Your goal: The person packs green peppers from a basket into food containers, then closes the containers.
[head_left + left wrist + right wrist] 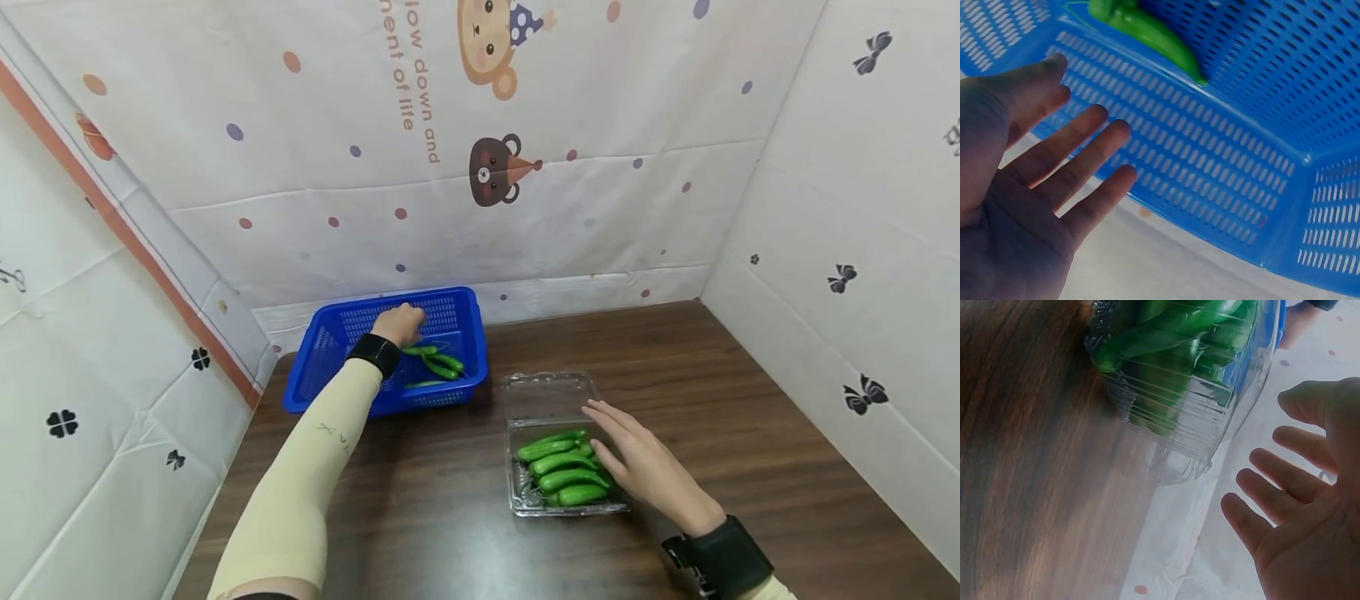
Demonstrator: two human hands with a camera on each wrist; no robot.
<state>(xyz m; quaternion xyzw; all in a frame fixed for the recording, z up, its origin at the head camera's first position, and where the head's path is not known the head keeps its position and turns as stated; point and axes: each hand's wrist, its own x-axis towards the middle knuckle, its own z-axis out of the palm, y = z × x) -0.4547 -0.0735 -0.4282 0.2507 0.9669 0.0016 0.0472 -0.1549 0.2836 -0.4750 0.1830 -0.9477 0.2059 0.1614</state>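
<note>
The green peppers lie in two places. Three green peppers [437, 365] lie on the floor of a blue perforated basket [322, 358] at the back left of the bench; one of them shows in the left wrist view against the basket's far wall. The left hand [400, 323] reaches into that basket above them, its fingers [1085, 147] spread apart and straight, holding nothing. About five more peppers [564, 470] lie side by side in a clear plastic clamshell box [525, 500] near the middle of the bench, its lid [547, 393] folded open toward the back. The right hand [643, 462] hovers at the box's right edge, partly over the peppers, with its fingers [1272, 478] apart and straight, gripping nothing; whether it touches the box cannot be told.

The bench [750, 417] is dark brown wood grain. White sheeting [600, 217] walls it in at the back and both sides, printed with coloured dots, cartoon bears and lettering at the back, black bows on the right, black clovers on the left. An orange band [135, 242] runs slantwise down the left corner. Both wrists wear black straps, and the left arm wears a cream sleeve [307, 475].
</note>
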